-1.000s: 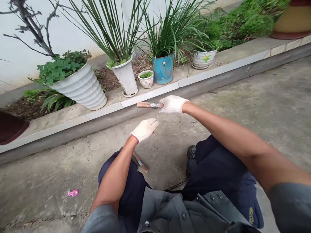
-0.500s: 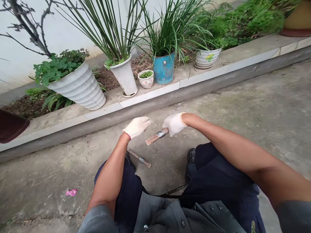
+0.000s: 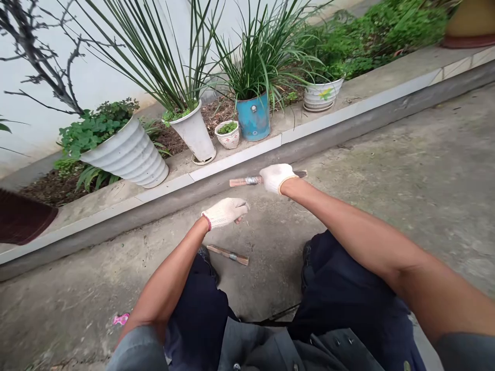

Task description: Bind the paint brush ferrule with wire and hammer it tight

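2 brown, silver-banded sticks (image 3: 240,182) (image 3: 228,254): right hand (image 3: 275,178) grips 1, the other lies toward its 7 o'clock; left hand (image 3: 225,212) curled closed, contents unclear.

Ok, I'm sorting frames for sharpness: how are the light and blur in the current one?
Head view: soft, even light without hard-edged shadows; the right hand, gripping the silver-wrapped stick, looks slightly smeared. Head view, edges: the dark red pot looks blurred, the right forearm seemingly stretched.
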{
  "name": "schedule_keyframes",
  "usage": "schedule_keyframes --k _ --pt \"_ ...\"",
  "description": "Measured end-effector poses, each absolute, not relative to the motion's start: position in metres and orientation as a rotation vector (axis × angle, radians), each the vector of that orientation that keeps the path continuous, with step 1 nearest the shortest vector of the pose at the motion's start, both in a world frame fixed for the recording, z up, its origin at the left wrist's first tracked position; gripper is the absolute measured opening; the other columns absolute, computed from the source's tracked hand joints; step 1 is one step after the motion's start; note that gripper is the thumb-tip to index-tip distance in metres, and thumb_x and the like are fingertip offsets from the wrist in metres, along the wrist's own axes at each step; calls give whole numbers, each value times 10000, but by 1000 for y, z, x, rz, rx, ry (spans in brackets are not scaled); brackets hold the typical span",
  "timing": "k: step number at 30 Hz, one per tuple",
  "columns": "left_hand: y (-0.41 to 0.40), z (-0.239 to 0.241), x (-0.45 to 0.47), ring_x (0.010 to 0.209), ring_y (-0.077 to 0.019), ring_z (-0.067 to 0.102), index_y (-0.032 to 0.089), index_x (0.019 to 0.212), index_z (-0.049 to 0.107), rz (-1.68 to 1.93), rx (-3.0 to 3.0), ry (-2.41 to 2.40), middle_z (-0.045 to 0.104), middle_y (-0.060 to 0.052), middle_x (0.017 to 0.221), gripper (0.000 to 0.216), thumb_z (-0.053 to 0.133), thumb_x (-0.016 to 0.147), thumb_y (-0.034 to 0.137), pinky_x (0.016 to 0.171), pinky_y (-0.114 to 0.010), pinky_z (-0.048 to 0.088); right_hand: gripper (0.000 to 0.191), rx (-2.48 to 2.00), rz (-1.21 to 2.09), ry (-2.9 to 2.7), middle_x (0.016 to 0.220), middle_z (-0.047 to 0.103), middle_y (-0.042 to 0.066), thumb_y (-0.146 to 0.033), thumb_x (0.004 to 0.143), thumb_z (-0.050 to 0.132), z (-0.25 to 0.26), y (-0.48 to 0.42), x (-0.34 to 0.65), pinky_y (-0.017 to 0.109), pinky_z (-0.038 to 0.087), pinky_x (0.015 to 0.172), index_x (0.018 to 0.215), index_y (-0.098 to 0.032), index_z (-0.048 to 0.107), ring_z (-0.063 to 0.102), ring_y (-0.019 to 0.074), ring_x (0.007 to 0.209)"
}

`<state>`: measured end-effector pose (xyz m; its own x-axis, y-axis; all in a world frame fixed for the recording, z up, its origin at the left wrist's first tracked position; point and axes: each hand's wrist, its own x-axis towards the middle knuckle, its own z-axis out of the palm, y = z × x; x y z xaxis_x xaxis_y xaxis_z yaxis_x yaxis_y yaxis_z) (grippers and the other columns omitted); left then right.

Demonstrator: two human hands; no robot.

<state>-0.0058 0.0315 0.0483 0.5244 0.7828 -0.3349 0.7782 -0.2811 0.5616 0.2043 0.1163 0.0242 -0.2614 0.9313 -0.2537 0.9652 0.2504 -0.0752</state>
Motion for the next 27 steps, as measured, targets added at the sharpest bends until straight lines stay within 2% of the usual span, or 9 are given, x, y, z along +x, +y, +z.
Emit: schedule_keyframes --k 3,6,11,14,18,20,22,25,27 --pt "38 58 -9 636 -174 587 218 706 590 -22 2163 1340 654 5 646 332 444 947 393 664 -288 419 417 1641 -255 2338 1078 740 278 -168 763 653 20 105 202 441 517 865 1151 -93 787 712 378 1059" --pt "44 60 -14 648 -179 559 219 691 590 -4 2234 1405 654 -2 654 309 452 927 363 657 -297 397 391 1372 -235 2400 1005 758 239 -172 725 676 26 89 205 403 517 789 1089 -116 806 730 359 967" --pt "44 42 -19 661 -176 579 209 738 619 85 2134 1371 652 6 677 332 466 933 430 661 -281 410 238 965 -502 2568 843 761 92 -306 731 689 45 76 214 287 413 631 921 -204 790 667 209 723" --pt "37 26 -15 715 -181 627 197 756 630 235 2015 1291 691 -21 747 436 426 973 516 718 -281 451 337 1139 -583 2706 872 763 71 -478 813 632 51 81 213 268 385 619 974 -214 766 651 188 729" --pt "29 14 -3 741 -183 668 204 729 616 278 1921 1256 705 -30 757 455 377 1010 471 772 -290 476 449 1708 -500 2648 1009 770 131 -567 898 529 48 100 209 285 428 677 1090 -224 748 708 258 879" --pt "25 14 2 751 -183 672 213 775 632 224 1933 1223 712 -18 764 403 397 1003 448 764 -289 474 443 1947 -428 2528 1037 768 157 -533 933 492 42 108 209 311 456 708 1128 -229 748 722 295 936" --pt "22 17 4 747 -184 666 223 851 653 169 1954 1218 708 0 747 359 405 1000 436 739 -289 464 376 2017 -347 2424 1022 767 182 -405 936 508 35 112 210 341 480 730 1134 -208 759 731 320 955" --pt "19 24 1 693 -181 633 228 888 655 123 2011 1268 674 15 695 349 394 1004 428 679 -292 431 328 1833 -215 2317 1013 760 229 -200 854 576 26 105 211 396 507 782 1096 -143 790 731 355 992" --pt "20 27 -4 657 -174 600 224 844 644 113 2076 1320 650 17 675 359 389 1006 418 651 -295 405 331 1655 -205 2291 1028 753 257 -150 809 604 24 94 210 434 509 827 1071 -116 803 722 372 1027"
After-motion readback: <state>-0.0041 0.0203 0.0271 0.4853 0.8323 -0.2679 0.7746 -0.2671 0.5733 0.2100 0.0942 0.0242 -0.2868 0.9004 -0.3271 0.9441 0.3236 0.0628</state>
